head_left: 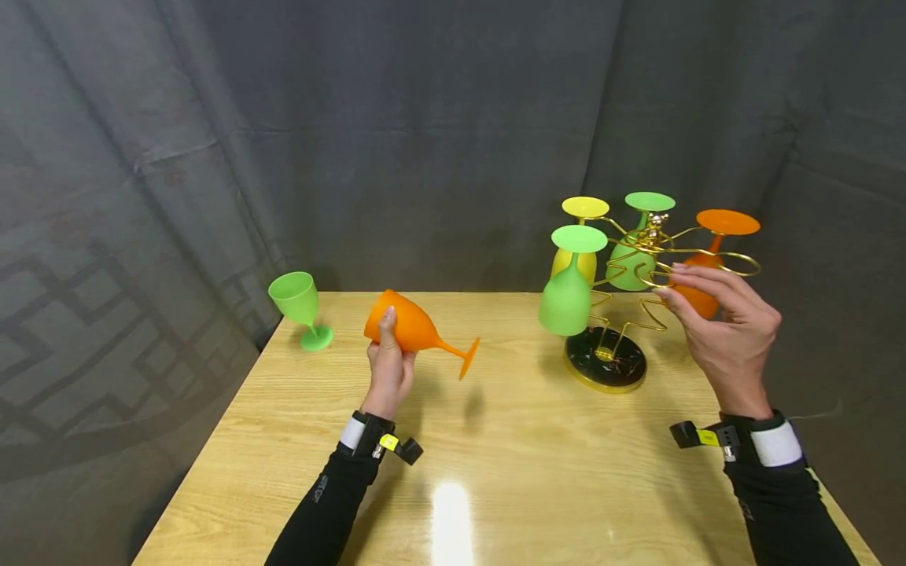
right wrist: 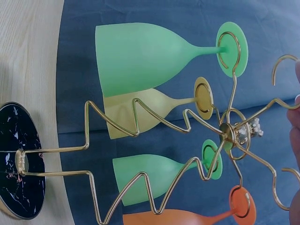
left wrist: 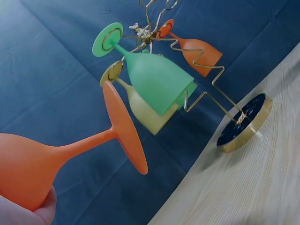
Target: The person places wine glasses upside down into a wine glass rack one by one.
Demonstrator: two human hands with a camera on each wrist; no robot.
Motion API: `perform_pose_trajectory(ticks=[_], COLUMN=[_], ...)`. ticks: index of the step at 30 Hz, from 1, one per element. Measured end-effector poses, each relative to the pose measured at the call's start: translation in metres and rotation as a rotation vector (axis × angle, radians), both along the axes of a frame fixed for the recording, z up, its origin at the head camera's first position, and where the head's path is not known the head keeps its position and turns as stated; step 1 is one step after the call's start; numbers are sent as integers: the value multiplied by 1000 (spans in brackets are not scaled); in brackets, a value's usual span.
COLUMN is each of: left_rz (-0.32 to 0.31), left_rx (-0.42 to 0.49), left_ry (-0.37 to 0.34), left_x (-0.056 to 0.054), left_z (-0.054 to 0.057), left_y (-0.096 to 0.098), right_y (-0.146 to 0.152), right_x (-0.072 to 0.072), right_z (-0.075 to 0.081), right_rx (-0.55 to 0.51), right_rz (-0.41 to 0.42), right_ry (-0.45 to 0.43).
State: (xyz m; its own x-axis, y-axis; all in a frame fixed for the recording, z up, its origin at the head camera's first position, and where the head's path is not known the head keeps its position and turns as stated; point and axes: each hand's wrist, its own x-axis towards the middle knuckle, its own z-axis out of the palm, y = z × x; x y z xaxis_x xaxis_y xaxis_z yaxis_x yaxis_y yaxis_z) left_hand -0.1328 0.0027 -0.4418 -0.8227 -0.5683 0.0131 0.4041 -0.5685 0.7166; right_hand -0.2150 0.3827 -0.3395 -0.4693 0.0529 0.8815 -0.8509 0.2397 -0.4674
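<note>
My left hand (head_left: 389, 376) grips an orange goblet (head_left: 410, 322) by its bowl, above the left-middle of the table. The goblet lies nearly sideways, its foot (left wrist: 125, 129) pointing right towards the rack in the left wrist view. With thumb and fingers my right hand (head_left: 738, 338) pinches a looped hook of a gold wire rack (right wrist: 229, 133); only fingertips show in the right wrist view. Upside down from the rack hang a near green goblet (head_left: 566, 303), a yellow goblet (head_left: 585, 207), a far green goblet (head_left: 630, 267) and an orange goblet (head_left: 727, 222).
Another green goblet (head_left: 296, 299) stands upright at the table's back left. The rack's round black base (head_left: 606, 362) with a gold rim sits on the wooden table (head_left: 510, 464), right of the middle. A grey curtain (head_left: 396, 141) hangs behind the table.
</note>
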Motion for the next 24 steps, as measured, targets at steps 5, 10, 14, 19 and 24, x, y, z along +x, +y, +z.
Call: perform_pose_trajectory(ticks=[5,10,14,19,24], left_rz=[-22,-25,-28,-38,-38], left_rx=[8,32,40,69,88], left_ry=[8,8,-2,-15,-10], left_x=[-1,-2,-3,-5,-6], left_z=[-1,-2,-1,-1,2], left_y=[10,19,26,33,42], right_y=[0,1,0,-1,-4], right_x=[-3,-5,-6,-4,-2], right_z=[-2,-4,-4,-3,0], right_rx=[4,20,36,39,29], right_rz=[-22,-47,-58,-59,-51], right_ry=[-7,-3,4,15,27])
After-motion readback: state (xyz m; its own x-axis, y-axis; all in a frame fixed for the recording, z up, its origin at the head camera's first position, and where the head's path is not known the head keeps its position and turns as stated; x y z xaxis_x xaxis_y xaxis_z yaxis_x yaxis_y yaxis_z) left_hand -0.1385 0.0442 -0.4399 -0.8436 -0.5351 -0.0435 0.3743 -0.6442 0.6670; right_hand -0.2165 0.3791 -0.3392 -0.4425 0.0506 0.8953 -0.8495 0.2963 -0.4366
